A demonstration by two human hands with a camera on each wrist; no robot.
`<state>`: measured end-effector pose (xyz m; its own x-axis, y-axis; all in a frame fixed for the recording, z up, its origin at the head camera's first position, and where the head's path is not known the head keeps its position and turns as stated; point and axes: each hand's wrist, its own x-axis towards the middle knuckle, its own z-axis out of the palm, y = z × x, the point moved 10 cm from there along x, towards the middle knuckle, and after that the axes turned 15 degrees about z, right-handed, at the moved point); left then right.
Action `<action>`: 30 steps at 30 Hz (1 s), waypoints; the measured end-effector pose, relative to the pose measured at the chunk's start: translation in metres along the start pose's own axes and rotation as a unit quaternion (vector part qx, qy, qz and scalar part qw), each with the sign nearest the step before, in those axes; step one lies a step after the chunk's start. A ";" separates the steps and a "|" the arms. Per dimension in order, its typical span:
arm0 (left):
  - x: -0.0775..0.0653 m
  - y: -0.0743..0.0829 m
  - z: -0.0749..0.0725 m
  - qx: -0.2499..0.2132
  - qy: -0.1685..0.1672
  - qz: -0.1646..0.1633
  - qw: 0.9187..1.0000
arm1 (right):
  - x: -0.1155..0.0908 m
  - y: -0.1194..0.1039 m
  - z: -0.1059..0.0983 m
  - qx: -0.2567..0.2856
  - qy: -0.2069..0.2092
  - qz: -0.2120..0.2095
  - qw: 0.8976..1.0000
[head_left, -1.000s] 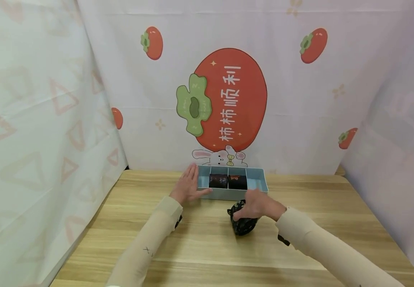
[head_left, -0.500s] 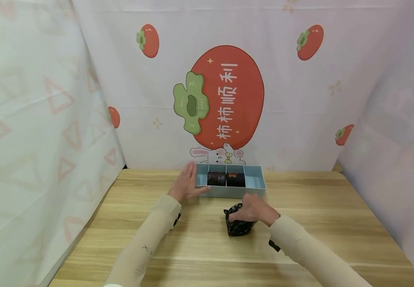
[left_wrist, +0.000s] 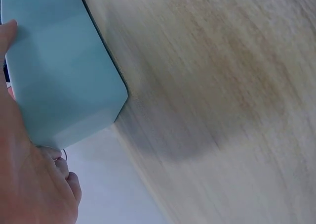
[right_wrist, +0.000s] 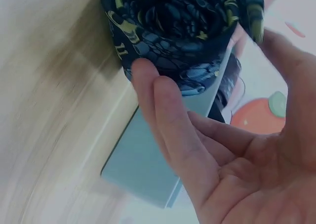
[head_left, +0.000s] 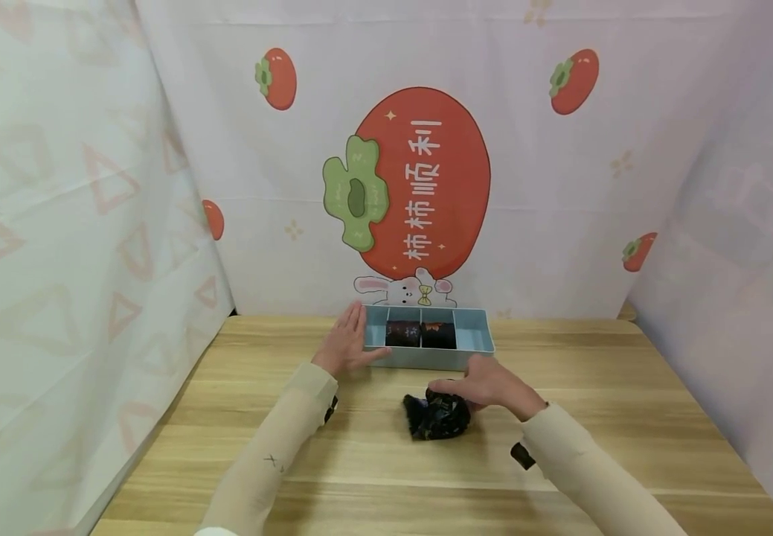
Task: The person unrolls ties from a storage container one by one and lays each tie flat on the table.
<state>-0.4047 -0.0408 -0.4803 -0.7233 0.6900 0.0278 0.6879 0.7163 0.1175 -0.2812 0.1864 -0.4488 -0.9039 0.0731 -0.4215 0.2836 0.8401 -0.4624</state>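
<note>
A roll of dark patterned cloth [head_left: 445, 418] lies on the table in front of the box, with a loose end at its left. My right hand [head_left: 489, 383] holds it from above; in the right wrist view, fingertips press the side of the spiral roll [right_wrist: 168, 46] and the thumb sits by its loose end. My left hand [head_left: 342, 348] rests against the left end of the pale blue box [head_left: 426, 359], fingers straight and thumb spread along the front rim. Two middle compartments hold a brownish roll [head_left: 403, 335] and a black roll with orange marks [head_left: 438, 336].
The wooden table [head_left: 386, 476] runs back to a white curtain [head_left: 533, 260] with persimmon prints, right behind the box. More curtain hangs at both sides. The box's outermost compartments show bare blue floors.
My right hand has turned the patterned cloth, and its loose end now sticks out to the left. The hand has moved off its top towards its right side. The left hand stays at the box.
</note>
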 end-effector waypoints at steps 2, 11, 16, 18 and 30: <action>-0.001 0.000 -0.001 -0.007 0.008 0.002 1.000 | 0.000 0.003 -0.002 0.016 0.000 -0.010 1.000; -0.020 0.011 -0.013 -0.005 0.018 0.014 1.000 | -0.001 0.010 0.001 0.037 0.022 -0.060 0.997; -0.045 0.035 -0.045 0.027 0.090 0.026 0.995 | -0.007 0.011 -0.006 0.041 0.045 -0.078 0.995; -0.055 0.050 -0.059 0.027 0.137 0.037 0.990 | -0.009 0.011 -0.012 0.044 0.055 -0.083 0.994; -0.050 0.135 -0.007 -0.249 0.038 0.130 0.959 | -0.023 -0.016 -0.022 0.052 0.041 -0.201 0.977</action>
<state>-0.2757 0.0207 -0.4591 -0.5465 0.8157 0.1899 0.7448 0.3696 0.5556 -0.2716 0.1833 -0.4148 -0.9703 -0.2053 -0.1282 -0.0722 0.7511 -0.6562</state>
